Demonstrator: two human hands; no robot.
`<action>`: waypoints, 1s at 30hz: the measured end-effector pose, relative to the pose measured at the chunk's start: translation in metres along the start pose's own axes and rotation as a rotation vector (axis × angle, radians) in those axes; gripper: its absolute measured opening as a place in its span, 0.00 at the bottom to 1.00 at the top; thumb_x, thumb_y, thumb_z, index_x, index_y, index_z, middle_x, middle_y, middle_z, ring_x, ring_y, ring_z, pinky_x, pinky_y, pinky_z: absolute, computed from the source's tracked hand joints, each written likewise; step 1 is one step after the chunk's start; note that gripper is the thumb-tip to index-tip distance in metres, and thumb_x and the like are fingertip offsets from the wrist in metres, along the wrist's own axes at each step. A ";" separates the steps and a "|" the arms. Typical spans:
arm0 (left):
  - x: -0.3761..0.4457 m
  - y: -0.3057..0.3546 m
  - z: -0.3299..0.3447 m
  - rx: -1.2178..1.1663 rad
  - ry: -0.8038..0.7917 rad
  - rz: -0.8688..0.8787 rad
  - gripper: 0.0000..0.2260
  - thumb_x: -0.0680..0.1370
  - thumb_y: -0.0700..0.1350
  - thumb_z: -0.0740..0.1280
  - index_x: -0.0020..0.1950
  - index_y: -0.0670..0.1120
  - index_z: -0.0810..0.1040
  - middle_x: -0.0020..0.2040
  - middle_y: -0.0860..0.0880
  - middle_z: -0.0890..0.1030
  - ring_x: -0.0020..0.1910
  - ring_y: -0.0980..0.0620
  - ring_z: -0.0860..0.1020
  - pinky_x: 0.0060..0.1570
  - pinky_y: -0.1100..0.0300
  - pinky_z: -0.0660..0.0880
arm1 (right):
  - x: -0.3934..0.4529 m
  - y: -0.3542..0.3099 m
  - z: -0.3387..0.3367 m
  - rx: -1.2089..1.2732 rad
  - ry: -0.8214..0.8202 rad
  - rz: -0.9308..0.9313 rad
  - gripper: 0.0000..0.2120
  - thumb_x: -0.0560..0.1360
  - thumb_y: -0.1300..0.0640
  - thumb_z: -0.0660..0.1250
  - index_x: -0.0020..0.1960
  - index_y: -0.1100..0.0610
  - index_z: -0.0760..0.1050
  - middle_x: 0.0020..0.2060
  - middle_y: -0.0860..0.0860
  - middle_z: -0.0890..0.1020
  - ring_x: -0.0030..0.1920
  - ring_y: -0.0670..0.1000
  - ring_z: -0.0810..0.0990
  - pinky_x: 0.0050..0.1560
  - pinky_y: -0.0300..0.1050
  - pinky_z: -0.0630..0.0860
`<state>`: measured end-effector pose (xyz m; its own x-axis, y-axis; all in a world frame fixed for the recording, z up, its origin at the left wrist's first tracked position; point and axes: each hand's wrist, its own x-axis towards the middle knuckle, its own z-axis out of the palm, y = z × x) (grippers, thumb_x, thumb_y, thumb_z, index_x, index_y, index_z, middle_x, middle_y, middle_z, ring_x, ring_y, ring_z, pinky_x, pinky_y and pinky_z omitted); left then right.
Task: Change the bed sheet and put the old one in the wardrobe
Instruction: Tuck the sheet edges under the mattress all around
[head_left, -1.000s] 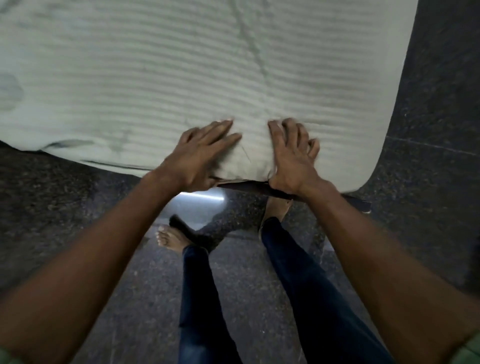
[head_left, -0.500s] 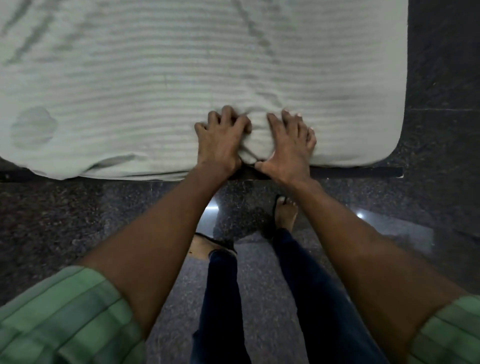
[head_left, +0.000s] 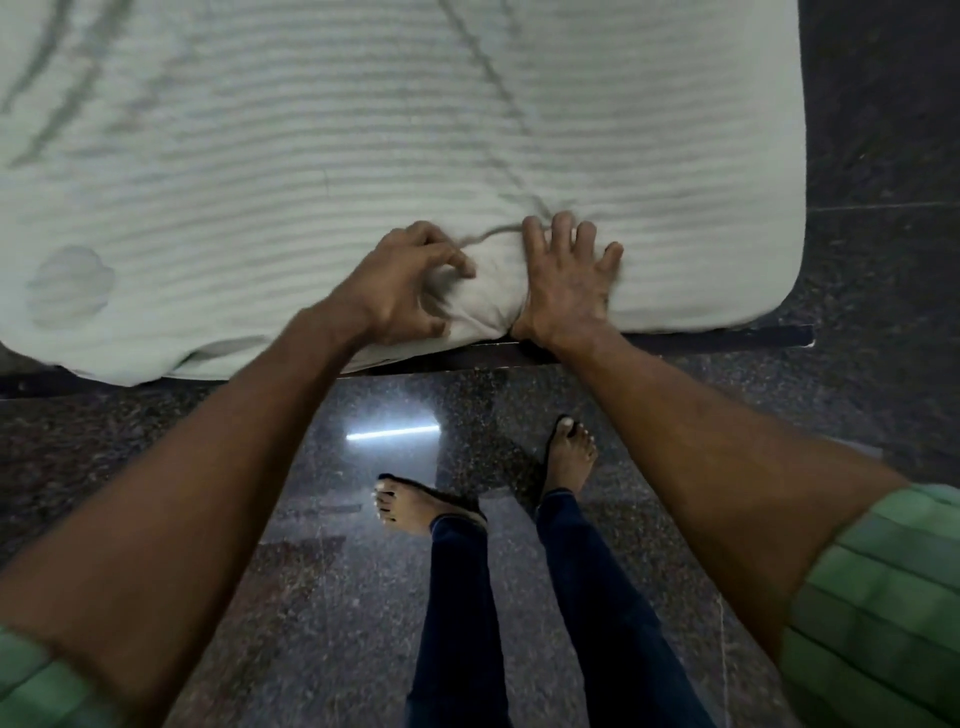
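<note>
A pale green striped bed sheet covers the mattress across the top of the view. At the near edge of the bed a bunch of the sheet is puckered up between my hands. My left hand has its fingers curled into that fold from the left. My right hand lies on the sheet just right of the fold, fingers spread, thumb down at the mattress edge. A crease runs diagonally up from the bunch.
A dark bed frame rail shows under the mattress edge. The mattress corner is at the right. Below is a polished dark granite floor with a light reflection, and my bare feet and jeans.
Both hands drew closer to the mattress edge and gathered sheet between them. My left hand went from flat, to knuckled, to clawing the fold. My feet shifted.
</note>
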<state>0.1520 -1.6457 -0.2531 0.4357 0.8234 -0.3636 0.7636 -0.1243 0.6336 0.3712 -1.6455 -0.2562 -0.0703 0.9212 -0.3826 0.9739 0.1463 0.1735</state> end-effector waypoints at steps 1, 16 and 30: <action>-0.003 0.000 -0.002 0.006 0.008 0.002 0.31 0.62 0.47 0.81 0.64 0.57 0.79 0.65 0.50 0.71 0.65 0.47 0.70 0.67 0.51 0.71 | -0.001 0.000 -0.003 0.021 -0.024 0.010 0.58 0.55 0.39 0.81 0.76 0.51 0.54 0.71 0.56 0.61 0.68 0.61 0.63 0.65 0.66 0.63; -0.085 -0.024 -0.006 0.366 0.130 -0.075 0.44 0.62 0.48 0.79 0.76 0.58 0.67 0.77 0.52 0.66 0.74 0.46 0.66 0.64 0.45 0.67 | -0.046 -0.036 -0.005 0.641 -0.102 -0.243 0.55 0.64 0.46 0.80 0.83 0.48 0.54 0.84 0.50 0.43 0.83 0.56 0.39 0.81 0.60 0.38; -0.054 -0.054 0.001 0.672 0.202 -0.253 0.27 0.65 0.39 0.71 0.62 0.48 0.70 0.63 0.42 0.72 0.58 0.38 0.72 0.50 0.44 0.70 | -0.019 -0.108 -0.020 0.188 0.142 -0.019 0.43 0.55 0.48 0.79 0.67 0.50 0.66 0.65 0.55 0.69 0.61 0.61 0.70 0.56 0.59 0.70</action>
<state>0.0881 -1.6837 -0.2680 0.1613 0.9495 -0.2692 0.9839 -0.1759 -0.0307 0.2627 -1.6719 -0.2499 -0.1060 0.9623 -0.2505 0.9942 0.1069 -0.0100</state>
